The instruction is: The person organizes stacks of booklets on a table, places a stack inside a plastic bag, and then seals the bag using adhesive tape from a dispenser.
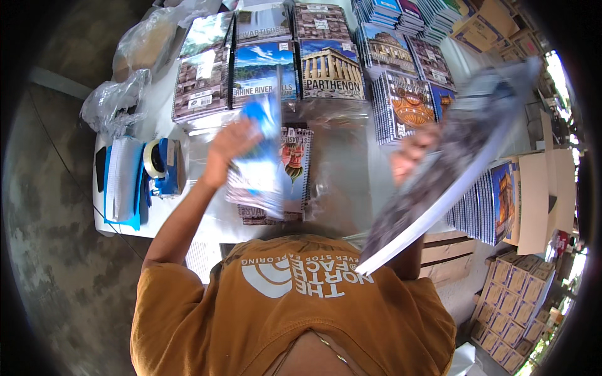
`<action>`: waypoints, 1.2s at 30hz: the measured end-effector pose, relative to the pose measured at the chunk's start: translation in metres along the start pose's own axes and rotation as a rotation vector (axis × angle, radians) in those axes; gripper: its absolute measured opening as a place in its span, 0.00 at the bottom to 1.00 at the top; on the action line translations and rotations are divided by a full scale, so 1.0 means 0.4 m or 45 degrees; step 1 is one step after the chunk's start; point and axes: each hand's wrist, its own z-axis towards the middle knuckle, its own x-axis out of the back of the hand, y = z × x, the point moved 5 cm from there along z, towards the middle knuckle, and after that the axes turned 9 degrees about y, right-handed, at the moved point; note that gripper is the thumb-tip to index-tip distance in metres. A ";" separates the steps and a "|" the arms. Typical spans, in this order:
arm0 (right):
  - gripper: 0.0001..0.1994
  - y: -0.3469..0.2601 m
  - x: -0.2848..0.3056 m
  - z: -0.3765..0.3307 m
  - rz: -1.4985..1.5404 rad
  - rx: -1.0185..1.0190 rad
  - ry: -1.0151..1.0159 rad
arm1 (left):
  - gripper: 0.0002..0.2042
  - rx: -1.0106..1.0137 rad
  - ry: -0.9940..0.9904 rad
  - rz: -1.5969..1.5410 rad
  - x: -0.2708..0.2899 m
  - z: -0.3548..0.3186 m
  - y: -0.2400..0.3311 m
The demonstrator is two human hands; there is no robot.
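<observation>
My left hand (227, 149) is raised over the white table (188, 216) and grips a blue-covered notebook (260, 156), blurred by motion. My right hand (411, 155) holds a large notebook with a dark mottled cover (439, 169), tilted steeply from my chest up to the right and also blurred. Between the hands, a small pile of spiral notebooks (296, 164) lies flat on a clear plastic sheet (342, 156). My orange shirt (288, 307) fills the bottom of the view.
Rows of picture-cover spiral notebooks (329, 69) line the table's far side, with more stacks (483, 200) at the right. A blue tape dispenser (164, 164) and a pad (122, 182) sit at the left, near crumpled plastic bags (113, 103). Cardboard boxes (511, 307) stand at the lower right.
</observation>
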 end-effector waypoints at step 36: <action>0.39 0.430 0.296 -0.065 -1.080 -0.989 0.727 | 0.38 1.609 0.164 -0.252 -0.083 -0.262 0.084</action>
